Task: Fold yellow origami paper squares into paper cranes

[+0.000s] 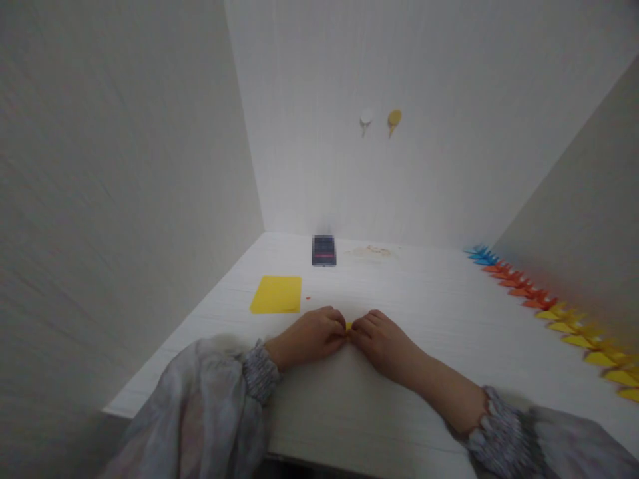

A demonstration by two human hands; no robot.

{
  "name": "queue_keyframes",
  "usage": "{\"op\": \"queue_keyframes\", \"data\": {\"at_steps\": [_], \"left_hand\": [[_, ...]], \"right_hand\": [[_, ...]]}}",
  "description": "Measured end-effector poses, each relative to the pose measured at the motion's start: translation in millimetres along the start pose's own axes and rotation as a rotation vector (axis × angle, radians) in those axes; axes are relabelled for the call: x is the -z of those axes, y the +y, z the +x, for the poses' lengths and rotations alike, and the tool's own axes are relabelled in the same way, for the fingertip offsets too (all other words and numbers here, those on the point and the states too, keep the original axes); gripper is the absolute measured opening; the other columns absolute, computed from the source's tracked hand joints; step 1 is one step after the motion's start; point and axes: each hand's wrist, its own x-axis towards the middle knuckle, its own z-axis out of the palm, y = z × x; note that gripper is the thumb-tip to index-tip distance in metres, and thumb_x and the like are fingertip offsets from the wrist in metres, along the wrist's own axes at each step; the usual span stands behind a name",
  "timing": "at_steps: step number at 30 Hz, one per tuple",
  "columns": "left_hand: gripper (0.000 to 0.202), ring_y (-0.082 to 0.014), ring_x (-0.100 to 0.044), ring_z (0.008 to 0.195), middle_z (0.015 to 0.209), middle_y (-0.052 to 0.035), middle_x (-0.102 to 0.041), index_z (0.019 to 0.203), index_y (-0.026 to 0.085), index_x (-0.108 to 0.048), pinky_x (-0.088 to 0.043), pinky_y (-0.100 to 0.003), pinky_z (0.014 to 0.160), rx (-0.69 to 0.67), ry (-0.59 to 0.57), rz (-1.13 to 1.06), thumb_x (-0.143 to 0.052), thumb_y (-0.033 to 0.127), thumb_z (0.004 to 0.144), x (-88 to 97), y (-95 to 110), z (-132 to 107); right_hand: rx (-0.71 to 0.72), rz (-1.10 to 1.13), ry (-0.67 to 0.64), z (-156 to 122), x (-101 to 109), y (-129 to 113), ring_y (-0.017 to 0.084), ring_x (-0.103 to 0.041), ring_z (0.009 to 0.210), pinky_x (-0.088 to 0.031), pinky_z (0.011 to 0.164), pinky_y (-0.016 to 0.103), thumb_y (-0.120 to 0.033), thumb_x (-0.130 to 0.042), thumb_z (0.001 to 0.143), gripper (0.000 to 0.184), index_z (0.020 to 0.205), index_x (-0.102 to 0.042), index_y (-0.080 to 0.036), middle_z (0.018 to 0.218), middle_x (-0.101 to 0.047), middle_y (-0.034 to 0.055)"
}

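A small yellow paper piece (pixel 348 326) is pinched between both hands, low over the white table (pixel 429 299). The left hand (pixel 312 336) and right hand (pixel 382 342) are curled, fingertips pressed together on it. A yellow sheet (pixel 276 294) is laid flat just beyond the left hand, a dark box (pixel 324 250) farther back. Folded paper shapes (pixel 564 316) are lined up along the right wall.
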Motion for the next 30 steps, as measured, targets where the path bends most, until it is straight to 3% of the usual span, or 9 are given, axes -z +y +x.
{"op": "queue_keyframes", "data": {"at_steps": [5, 9, 24, 30], "left_hand": [[0.018, -0.0123, -0.052, 0.08, 0.086, -0.005, -0.058, 0.079, 0.014, -0.063, -0.041, -0.023, 0.075, -0.014, -0.009, 0.023, -0.045, 0.017, 0.077, -0.8, -3, -1], [0.019, -0.0122, -0.052, 0.079, 0.085, -0.0047, -0.058, 0.08, 0.014, -0.062, -0.041, -0.023, 0.075, -0.001, -0.006, 0.037, -0.044, 0.018, 0.079, 0.4, -2, 0], [0.016, -0.0116, -0.053, 0.072, 0.082, -0.0029, -0.058, 0.076, 0.015, -0.063, -0.041, -0.022, 0.069, 0.141, -0.002, -0.003, -0.048, 0.016, 0.072, -0.4, 0, 2], [0.015, -0.0117, -0.052, 0.072, 0.081, -0.0035, -0.057, 0.069, 0.014, -0.062, -0.041, -0.022, 0.07, 0.24, 0.03, -0.089, -0.047, 0.014, 0.069, -3.5, 0, 5]], "right_hand": [[-0.061, 0.202, 0.085, -3, 3, 3, 0.017, -0.05, 0.075, -0.038, 0.068, 0.03, -0.019, -0.042, 0.083, 0.02, 0.081, -0.062, -0.018, 0.077, -0.058, 0.0067], [-0.076, 0.289, 0.077, -2, -1, 6, 0.016, -0.05, 0.076, -0.04, 0.068, 0.029, -0.022, -0.045, 0.083, 0.016, 0.082, -0.061, -0.018, 0.079, -0.056, 0.0061], [-0.226, 0.389, -0.031, 7, -7, 6, 0.017, -0.048, 0.077, -0.04, 0.072, 0.032, -0.015, -0.04, 0.083, 0.016, 0.081, -0.056, -0.014, 0.081, -0.054, 0.0072], [-0.301, 0.447, 0.011, 8, -9, 4, 0.017, -0.047, 0.076, -0.041, 0.07, 0.032, -0.013, -0.04, 0.081, 0.013, 0.076, -0.052, -0.014, 0.082, -0.049, 0.007]]}}
